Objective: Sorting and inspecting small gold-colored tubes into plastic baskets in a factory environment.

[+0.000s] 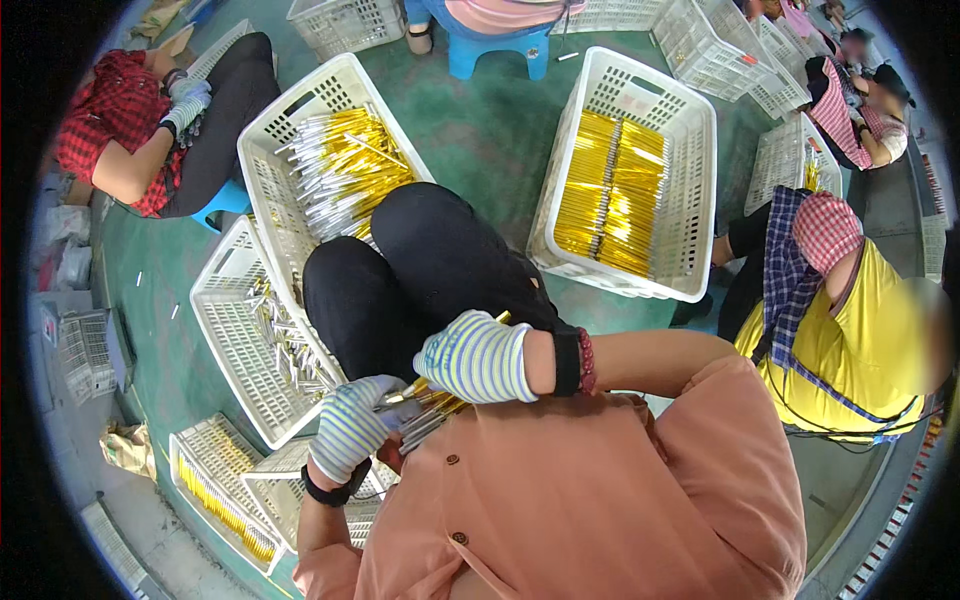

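I wear striped knit gloves on both hands, which are close together over my lap. My left hand (350,425) is closed around a short silver metal piece (397,397), partly hidden by the fingers. My right hand (476,358) is curled on a slim gold-coloured tube (421,384), whose end meets or nearly meets the silver piece; I cannot tell whether they are joined. Below the hands, against my shirt, lies a bundle of gold and silver tubes (425,422). A white crate (262,140) in front of my knees holds a loose heap of gold-and-silver tubes (345,165).
At the right, another white crate (703,200) holds neatly stacked gold tubes (612,190). A lower crate (215,290) at my left has loose silver pieces (285,340). People sit close by: red checked shirt (110,130), yellow top (850,330). A blue stool (498,52) stands ahead.
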Motion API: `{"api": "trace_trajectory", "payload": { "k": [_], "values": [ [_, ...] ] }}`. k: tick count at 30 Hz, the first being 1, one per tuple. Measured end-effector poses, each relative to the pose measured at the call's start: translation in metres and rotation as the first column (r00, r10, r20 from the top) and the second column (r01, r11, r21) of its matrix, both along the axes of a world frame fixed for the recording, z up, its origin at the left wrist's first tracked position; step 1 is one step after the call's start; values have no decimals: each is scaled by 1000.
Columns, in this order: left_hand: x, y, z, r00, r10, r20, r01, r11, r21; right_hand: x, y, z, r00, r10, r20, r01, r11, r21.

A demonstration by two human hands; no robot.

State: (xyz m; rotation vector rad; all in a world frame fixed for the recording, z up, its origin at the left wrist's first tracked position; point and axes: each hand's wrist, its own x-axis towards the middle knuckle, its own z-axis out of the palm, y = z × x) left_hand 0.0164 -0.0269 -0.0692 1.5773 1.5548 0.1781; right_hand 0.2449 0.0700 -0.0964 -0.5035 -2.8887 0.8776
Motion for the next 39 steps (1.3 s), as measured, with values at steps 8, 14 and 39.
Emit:
{"api": "trace_trajectory", "payload": {
  "k": [8, 14, 39],
  "values": [
    [-11, 14, 19, 790, -308, -530, 563, 706, 430, -8, -9, -2, 998, -41, -57, 28, 977, -209],
    [-7, 6, 42, 954, -284, 93, 293, 950, -107, 17, 1, 29, 977, 213, 9, -212, 974, -79],
    [-12, -3, -3, 952, -253, 170, 252, 967, 29, 26, 25, 3, 972, -195, -131, 171, 969, -177]
  ]
}}
